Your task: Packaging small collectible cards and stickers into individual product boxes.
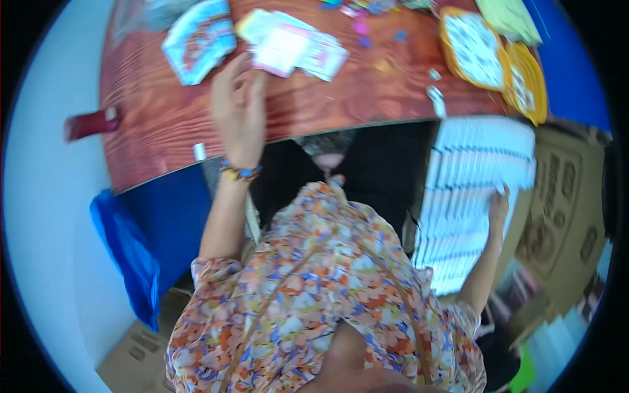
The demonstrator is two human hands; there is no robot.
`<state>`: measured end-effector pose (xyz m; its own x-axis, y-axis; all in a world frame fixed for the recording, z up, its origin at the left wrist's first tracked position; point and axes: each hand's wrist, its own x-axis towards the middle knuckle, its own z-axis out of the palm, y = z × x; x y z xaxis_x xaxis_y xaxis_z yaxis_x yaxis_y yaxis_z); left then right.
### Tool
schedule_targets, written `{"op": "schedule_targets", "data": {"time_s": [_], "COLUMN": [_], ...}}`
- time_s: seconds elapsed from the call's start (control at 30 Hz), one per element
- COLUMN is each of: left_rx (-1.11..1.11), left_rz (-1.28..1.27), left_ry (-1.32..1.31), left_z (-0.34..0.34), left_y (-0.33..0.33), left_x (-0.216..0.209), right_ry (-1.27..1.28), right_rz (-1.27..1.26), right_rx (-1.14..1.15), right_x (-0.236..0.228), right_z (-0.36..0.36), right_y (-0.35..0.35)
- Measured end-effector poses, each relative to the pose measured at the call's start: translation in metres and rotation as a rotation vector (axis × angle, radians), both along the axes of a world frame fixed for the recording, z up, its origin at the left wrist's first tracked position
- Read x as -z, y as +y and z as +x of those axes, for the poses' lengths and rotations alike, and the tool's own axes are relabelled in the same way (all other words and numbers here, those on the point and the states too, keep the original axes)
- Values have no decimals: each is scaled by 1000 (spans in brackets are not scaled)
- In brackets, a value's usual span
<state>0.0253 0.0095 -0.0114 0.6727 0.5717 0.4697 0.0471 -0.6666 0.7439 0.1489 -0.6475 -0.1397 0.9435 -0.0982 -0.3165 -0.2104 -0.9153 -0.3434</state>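
Observation:
My left hand (240, 108) reaches over the wood-patterned table, palm down, with nothing in its slightly bent, parted fingers. Just beyond its fingertips lie a blue-and-white printed pouch (202, 40) and a loose pile of pink, white and yellow cards (283, 49). Off to the right, low beside the table, my right hand (499, 211) is at the edge of tightly packed rows of flat white packets (452, 203). Its fingers look closed on a white packet (502, 190) there, though blur hides the detail.
A yellow zip case (473, 49) lies at the table's far right, by a yellow-green packet (510, 23). Small colourful bits (360, 26) are scattered at the back. A dark red cylinder (92, 124) juts past the left edge. Cardboard boxes (565, 196) stand at the right.

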Motion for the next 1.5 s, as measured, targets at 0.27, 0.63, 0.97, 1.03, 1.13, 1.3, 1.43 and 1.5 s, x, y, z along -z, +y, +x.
{"op": "schedule_targets", "data": {"time_s": [0.27,0.63,0.97,1.03,1.13,1.3,1.43,1.5], "left_rx": [-97,-85,-456,-448,-480,78,286,240], "left_rz": [542,362,48,97,211,380,294,303], "left_ry": [382,293,498,419,370,228,262,360], "left_z": [23,25,-6,-13,-19,-40,-45,-45], "left_y": [12,14,121,119,99,36,-9,-21], "left_x": [18,20,16,20,12,-15,-21,-22], "right_ry": [-153,-361,-251,-272,-275,-149,227,361], "right_rz": [-108,504,586,587,637,1007,1186,1123], "right_rx": [-10,-463,-899,-939,-951,-808,-774,-916], "right_x": [-45,-145,-135,-141,-155,-174,-169,-163], "right_z": [4,7,-20,-19,-14,0,26,27], "right_y": [62,289,375,385,395,458,506,508]}}
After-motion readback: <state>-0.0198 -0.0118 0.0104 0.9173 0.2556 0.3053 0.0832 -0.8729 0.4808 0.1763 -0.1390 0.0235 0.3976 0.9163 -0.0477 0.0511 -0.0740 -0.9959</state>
